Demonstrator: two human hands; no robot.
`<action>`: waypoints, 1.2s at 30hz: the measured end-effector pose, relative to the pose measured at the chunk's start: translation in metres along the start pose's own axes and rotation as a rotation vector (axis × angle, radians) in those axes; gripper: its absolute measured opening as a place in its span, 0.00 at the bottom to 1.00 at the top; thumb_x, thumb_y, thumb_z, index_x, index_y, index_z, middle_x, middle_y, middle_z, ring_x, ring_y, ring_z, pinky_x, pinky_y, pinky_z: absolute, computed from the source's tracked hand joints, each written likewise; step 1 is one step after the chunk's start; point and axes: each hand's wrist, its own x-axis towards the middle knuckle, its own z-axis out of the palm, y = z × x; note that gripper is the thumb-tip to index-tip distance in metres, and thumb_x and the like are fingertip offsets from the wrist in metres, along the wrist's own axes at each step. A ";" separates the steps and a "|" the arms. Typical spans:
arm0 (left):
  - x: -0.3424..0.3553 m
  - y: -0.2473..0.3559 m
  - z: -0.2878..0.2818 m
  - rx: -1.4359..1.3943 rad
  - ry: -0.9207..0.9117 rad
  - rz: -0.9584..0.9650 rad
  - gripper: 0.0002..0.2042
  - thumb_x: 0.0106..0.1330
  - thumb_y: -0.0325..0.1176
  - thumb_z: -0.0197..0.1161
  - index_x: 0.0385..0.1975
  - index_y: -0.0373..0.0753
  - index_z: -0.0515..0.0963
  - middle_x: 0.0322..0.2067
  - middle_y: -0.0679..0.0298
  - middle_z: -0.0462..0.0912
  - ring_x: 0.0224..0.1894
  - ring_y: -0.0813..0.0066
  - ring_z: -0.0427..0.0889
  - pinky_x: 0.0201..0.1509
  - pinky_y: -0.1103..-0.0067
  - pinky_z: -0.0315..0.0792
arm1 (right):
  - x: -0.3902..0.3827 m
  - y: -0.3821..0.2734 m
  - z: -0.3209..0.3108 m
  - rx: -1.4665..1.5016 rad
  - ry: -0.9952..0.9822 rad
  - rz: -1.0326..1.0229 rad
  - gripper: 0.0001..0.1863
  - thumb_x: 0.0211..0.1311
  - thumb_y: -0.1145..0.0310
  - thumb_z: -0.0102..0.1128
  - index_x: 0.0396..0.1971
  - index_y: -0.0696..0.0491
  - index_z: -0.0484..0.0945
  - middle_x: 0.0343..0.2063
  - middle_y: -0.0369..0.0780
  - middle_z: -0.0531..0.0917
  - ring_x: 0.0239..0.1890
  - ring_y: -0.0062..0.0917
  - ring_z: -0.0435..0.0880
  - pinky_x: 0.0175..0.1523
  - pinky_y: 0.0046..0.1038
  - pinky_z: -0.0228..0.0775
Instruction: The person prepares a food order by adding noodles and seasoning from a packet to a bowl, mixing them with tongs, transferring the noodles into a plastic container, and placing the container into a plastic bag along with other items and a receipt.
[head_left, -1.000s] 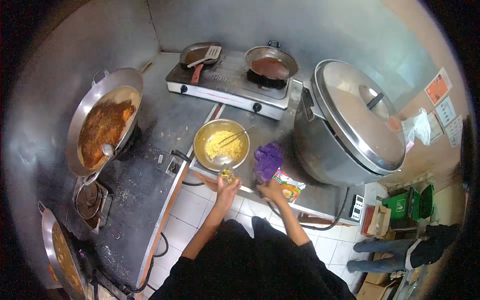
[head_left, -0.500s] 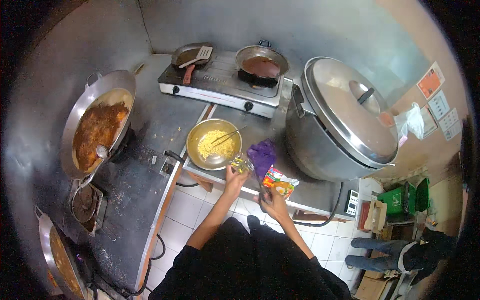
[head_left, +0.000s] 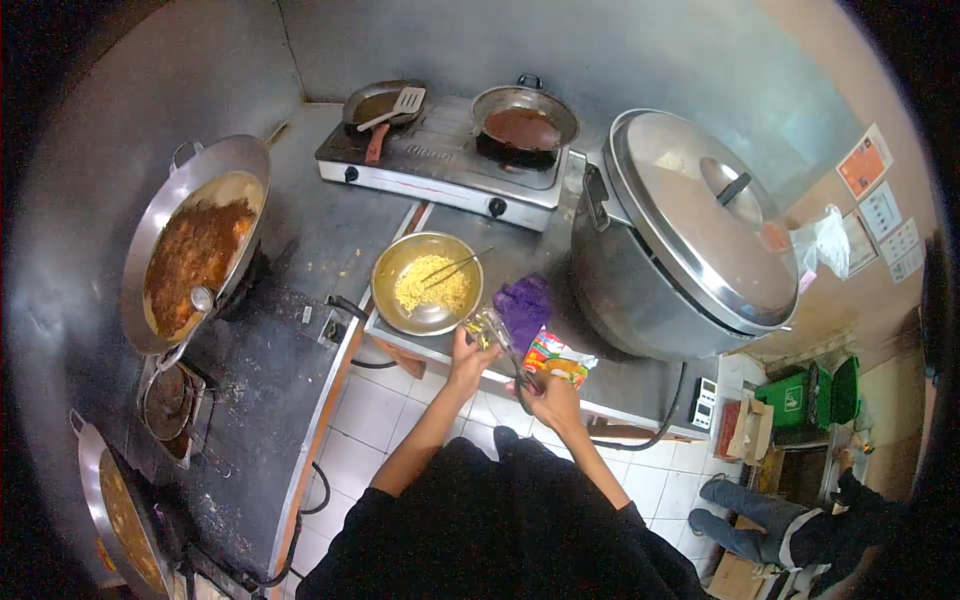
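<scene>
My left hand (head_left: 472, 362) pinches some small, shiny seasoning sachets (head_left: 486, 328), partly clear and partly yellow, beside the bowl's near right rim. Scissors (head_left: 522, 377) are in my right hand (head_left: 551, 398), their blades up against or very close to the sachets; I cannot tell whether they touch. A metal bowl (head_left: 387, 270) contains yellow noodles (head_left: 440, 285) with a thin metal utensil leaning in them. Just beyond my right hand lie a purple cloth (head_left: 523, 312) and a red, white and green noodle packet (head_left: 556, 357).
Behind the bowl stands a two-burner gas stove (head_left: 440, 185) with two pans and a slotted spatula (head_left: 405, 104). A large lidded pot (head_left: 650, 290) fills the right side. On the left are a wok (head_left: 195, 260) of dark oily food and another wok (head_left: 115, 520). Another person (head_left: 800, 530) stands at lower right.
Both hands stay near the bowl, the scissors shifting slightly at the sachets. The other person at lower right has moved an arm outward toward the bins.
</scene>
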 end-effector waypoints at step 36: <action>0.024 0.004 -0.032 0.026 -0.313 -0.455 0.33 0.44 0.08 0.51 0.52 0.43 0.55 0.39 0.60 0.71 0.36 0.72 0.75 0.39 0.78 0.73 | 0.043 0.004 0.042 0.144 -0.063 0.100 0.37 0.49 0.35 0.47 0.24 0.63 0.76 0.21 0.55 0.77 0.30 0.47 0.78 0.37 0.43 0.65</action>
